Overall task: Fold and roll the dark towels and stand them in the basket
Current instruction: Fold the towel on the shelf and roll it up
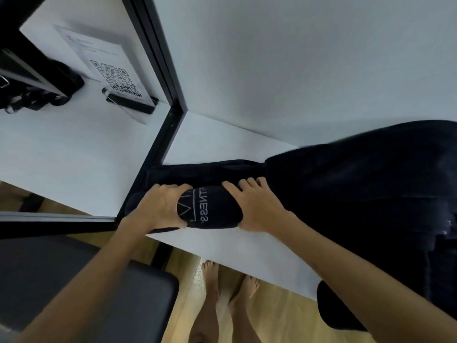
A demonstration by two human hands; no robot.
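Near the front edge of the white table [230, 246], by its left corner, lay a rolled dark towel [210, 209] with white lettering facing up. Left hand [158, 209] gripped the roll's left end, fingers curled over the top, thumb underneath at the front. Right hand [257, 209] pressed on the right end, fingers spread across the roll. Unrolled part of the towel lay flat just behind the roll. More dark towels [371, 189] were heaped at the table's right side, hanging over the front edge. QR sign [116, 80] stood on the neighbouring table.
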